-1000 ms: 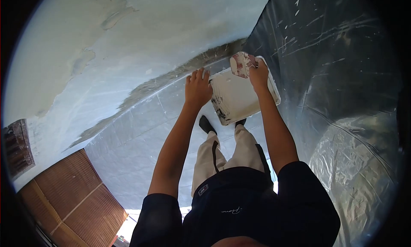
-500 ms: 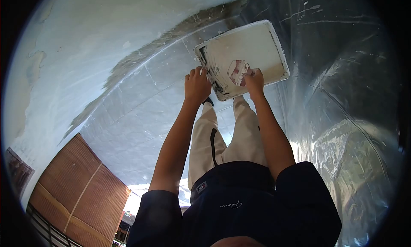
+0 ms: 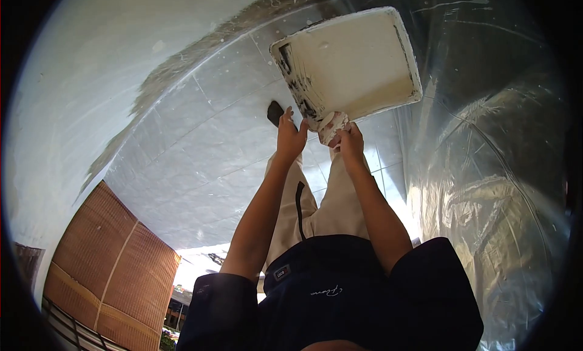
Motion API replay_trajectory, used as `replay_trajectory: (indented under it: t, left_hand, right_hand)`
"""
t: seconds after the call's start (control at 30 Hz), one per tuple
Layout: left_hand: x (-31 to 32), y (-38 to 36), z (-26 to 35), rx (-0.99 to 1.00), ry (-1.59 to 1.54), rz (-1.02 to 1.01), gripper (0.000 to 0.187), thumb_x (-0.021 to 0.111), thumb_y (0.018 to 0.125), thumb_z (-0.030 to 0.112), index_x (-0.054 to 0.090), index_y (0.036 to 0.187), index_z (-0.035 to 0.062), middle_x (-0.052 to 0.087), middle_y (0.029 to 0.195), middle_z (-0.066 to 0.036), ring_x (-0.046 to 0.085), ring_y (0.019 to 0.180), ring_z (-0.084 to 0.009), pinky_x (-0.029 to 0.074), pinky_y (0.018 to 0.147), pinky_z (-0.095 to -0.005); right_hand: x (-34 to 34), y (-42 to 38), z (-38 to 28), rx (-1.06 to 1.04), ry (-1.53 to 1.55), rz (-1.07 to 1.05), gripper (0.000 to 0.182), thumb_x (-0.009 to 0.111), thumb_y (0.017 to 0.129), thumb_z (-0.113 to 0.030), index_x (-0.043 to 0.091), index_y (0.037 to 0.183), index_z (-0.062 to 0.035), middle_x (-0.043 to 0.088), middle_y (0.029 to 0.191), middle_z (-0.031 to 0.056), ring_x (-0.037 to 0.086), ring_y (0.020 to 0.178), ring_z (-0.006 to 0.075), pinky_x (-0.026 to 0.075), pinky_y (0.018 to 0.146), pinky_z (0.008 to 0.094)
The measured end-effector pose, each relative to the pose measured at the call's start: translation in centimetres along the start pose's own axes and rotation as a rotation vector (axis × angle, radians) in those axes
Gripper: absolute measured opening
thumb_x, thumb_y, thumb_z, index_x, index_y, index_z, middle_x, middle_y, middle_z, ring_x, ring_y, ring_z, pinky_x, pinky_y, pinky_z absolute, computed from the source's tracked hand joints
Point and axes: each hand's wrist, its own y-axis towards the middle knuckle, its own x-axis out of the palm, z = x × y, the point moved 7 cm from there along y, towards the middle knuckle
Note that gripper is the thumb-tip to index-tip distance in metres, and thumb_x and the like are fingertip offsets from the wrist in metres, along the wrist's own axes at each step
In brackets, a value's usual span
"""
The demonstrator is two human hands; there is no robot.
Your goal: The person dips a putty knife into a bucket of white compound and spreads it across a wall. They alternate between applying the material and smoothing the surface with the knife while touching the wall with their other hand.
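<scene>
My right hand (image 3: 351, 145) is closed on a small pinkish, cup-like thing (image 3: 334, 130) smeared with white paint; its exact kind is unclear. It sits by the near edge of a shallow paint tray (image 3: 364, 108), overlapping the tray's near left corner in this view. Off-white paint (image 3: 364, 59) covers most of the tray, with dark streaks showing along its left side. My left hand (image 3: 292, 135) is just left of that corner, thumb and fingers apart, holding nothing.
Grey tiles (image 3: 212, 144) cover the floor around my feet, and my dark shoe (image 3: 275, 113) shows beyond the left hand. A pale wall (image 3: 121, 59) with a rough lower band curves along the left. Clear plastic sheeting (image 3: 486, 187) hangs at the right.
My left hand has come away from the tray's left rim, its fingers spreading. My right hand has drawn the paint-smeared thing from over the tray back toward me, to its near corner.
</scene>
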Motion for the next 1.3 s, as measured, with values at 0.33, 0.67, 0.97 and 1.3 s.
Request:
replay_trajectory:
  t: [0.33, 0.67, 0.97, 1.3]
  left_hand:
    - [0.2, 1.5, -1.1, -0.073, -0.195, -0.017, 0.063, 0.059, 0.090, 0.028, 0.036, 0.136, -0.0091, 0.046, 0.128, -0.031, 0.050, 0.116, -0.0402, 0.042, 0.097, -0.0430]
    - [1.2, 1.8, -0.6, -0.017, -0.245, -0.061, 0.060, 0.051, 0.095, 0.036, 0.040, 0.133, -0.0088, 0.047, 0.127, -0.028, 0.049, 0.112, -0.0377, 0.038, 0.099, -0.0409]
    - [0.9, 2.3, -0.4, 0.085, -0.193, -0.061, 0.058, 0.046, 0.098, 0.037, 0.043, 0.131, -0.0096, 0.046, 0.128, -0.029, 0.044, 0.120, -0.0402, 0.033, 0.104, -0.0409]
    - [0.8, 2.5, 0.1, 0.051, -0.273, -0.075, 0.057, 0.044, 0.098, 0.038, 0.043, 0.129, -0.0102, 0.047, 0.127, -0.030, 0.045, 0.117, -0.0411, 0.033, 0.103, -0.0407]
  right_hand:
    - [1.2, -0.1, 1.8, -0.021, 0.131, 0.018, 0.012, 0.051, 0.086, -0.007, 0.049, 0.091, 0.0038, 0.061, 0.078, 0.0160, 0.067, 0.059, 0.0227, 0.057, 0.048, 0.0323]
    - [1.3, 0.8, 3.4, -0.236, -0.117, 0.154, 0.016, 0.052, 0.084, -0.007, 0.051, 0.092, 0.0069, 0.061, 0.085, 0.0192, 0.066, 0.070, 0.0258, 0.058, 0.057, 0.0354]
    - [0.5, 0.2, 4.0, -0.298, -0.309, 0.274, 0.018, 0.057, 0.087, -0.012, 0.053, 0.093, 0.0051, 0.062, 0.086, 0.0194, 0.063, 0.076, 0.0264, 0.052, 0.069, 0.0371]
    - [0.6, 1.1, 6.0, -0.289, -0.238, 0.304, 0.014, 0.056, 0.088, -0.008, 0.052, 0.092, 0.0040, 0.062, 0.083, 0.0152, 0.064, 0.065, 0.0194, 0.058, 0.056, 0.0323]
